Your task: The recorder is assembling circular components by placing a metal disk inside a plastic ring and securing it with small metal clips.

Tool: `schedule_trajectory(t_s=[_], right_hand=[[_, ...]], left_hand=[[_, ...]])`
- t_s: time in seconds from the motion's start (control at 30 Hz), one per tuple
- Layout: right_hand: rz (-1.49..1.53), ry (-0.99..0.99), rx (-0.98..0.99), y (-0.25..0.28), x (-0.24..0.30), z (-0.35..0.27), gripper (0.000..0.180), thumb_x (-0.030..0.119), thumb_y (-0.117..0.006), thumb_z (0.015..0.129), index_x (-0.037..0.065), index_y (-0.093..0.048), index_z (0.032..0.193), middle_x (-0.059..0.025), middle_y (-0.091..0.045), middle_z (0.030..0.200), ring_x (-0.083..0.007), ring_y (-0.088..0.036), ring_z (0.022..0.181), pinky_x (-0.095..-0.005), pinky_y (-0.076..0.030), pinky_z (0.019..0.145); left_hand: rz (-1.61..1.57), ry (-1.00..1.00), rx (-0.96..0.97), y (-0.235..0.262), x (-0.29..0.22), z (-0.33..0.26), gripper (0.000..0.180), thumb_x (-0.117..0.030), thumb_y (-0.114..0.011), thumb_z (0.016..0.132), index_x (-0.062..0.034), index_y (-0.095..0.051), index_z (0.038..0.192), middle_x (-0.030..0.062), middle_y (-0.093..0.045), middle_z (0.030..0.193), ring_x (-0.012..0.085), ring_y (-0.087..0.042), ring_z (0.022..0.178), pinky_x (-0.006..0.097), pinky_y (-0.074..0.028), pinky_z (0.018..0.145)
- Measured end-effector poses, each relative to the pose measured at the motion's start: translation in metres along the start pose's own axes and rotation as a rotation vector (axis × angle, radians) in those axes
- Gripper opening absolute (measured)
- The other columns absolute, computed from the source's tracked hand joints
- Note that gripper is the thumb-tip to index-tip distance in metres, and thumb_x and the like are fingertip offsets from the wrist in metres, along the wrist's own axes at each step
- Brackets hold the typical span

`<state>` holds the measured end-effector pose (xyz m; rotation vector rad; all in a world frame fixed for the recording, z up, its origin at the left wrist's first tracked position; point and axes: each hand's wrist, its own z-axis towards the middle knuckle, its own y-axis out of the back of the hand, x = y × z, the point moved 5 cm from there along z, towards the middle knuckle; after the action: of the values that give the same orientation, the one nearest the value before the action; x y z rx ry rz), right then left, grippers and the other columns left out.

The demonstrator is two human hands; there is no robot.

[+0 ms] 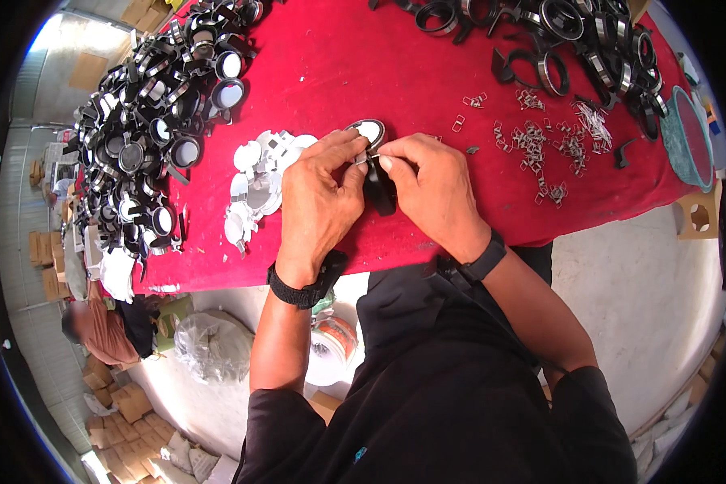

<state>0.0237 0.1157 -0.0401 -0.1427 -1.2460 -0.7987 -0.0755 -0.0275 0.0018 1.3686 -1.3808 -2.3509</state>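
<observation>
A round black-framed part (369, 130) with a pale disc in its ring and a black stem pointing toward me is between my hands at the table's middle. My left hand (321, 198) is closed around the left side of the part, its thumb and fingers near where ring and stem meet. From the right, my right hand (437, 187) pinches thumb to forefinger at the same joint. A small pale or metallic piece shows at those fingertips, too small to name. Left of my left hand lies a loose heap of silvery-white round discs (258, 192).
Finished-looking black ring parts with pale discs (161, 129) are heaped at left; empty black rings (561, 20) fill the far right. Small metal clips (532, 145) and white strips (594, 127) lie right on the red cloth (339, 64). A green-rimmed basket (690, 137) stands at the right edge.
</observation>
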Motion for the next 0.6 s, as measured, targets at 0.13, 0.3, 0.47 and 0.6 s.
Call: schedule_trajectory(t_s=[0.13, 0.3, 0.47, 0.6], right_hand=[[-0.008, 0.066, -0.007, -0.006, 0.011, -0.016, 0.022, 0.001, -0.07, 0.101, -0.001, -0.079, 0.121, -0.0179, -0.075, 0.105, -0.0403, -0.076, 0.096, -0.0488, -0.061, 0.083], [-0.211, 0.173, -0.009, -0.015, 0.022, -0.03, 0.04, -0.002, -0.069, 0.096, -0.002, -0.075, 0.135, -0.0156, -0.07, 0.119, -0.0367, -0.072, 0.109, -0.0474, -0.063, 0.088], [-0.283, 0.243, -0.022, -0.016, 0.026, -0.03, 0.039, 0.001, -0.066, 0.098, -0.004, -0.071, 0.136, -0.0153, -0.068, 0.12, -0.0372, -0.07, 0.11, -0.049, -0.061, 0.09], [0.0, 0.065, -0.036, -0.008, 0.014, -0.018, 0.02, 0.008, -0.069, 0.101, -0.001, -0.077, 0.117, -0.0182, -0.072, 0.107, -0.0421, -0.073, 0.101, -0.0527, -0.06, 0.087]], left_hand=[[-0.037, -0.015, -0.008, -0.003, 0.002, -0.001, 0.037, 0.002, -0.075, 0.098, -0.0017, -0.084, 0.133, 0.0194, -0.081, 0.139, 0.0345, -0.076, 0.135, 0.041, -0.056, 0.118], [-0.089, 0.0, -0.06, -0.007, 0.006, -0.003, 0.029, 0.0, -0.076, 0.097, 0.0008, -0.086, 0.125, 0.0203, -0.082, 0.135, 0.0392, -0.076, 0.13, 0.043, -0.06, 0.111], [-0.125, -0.019, -0.002, -0.003, 0.008, -0.001, 0.03, 0.002, -0.075, 0.099, 0.0035, -0.083, 0.128, 0.0202, -0.08, 0.139, 0.0334, -0.078, 0.126, 0.039, -0.063, 0.105], [-0.237, 0.05, 0.122, 0.002, 0.014, 0.006, 0.036, 0.007, -0.073, 0.1, 0.0062, -0.079, 0.135, 0.0221, -0.076, 0.146, 0.0321, -0.074, 0.134, 0.039, -0.058, 0.115]])
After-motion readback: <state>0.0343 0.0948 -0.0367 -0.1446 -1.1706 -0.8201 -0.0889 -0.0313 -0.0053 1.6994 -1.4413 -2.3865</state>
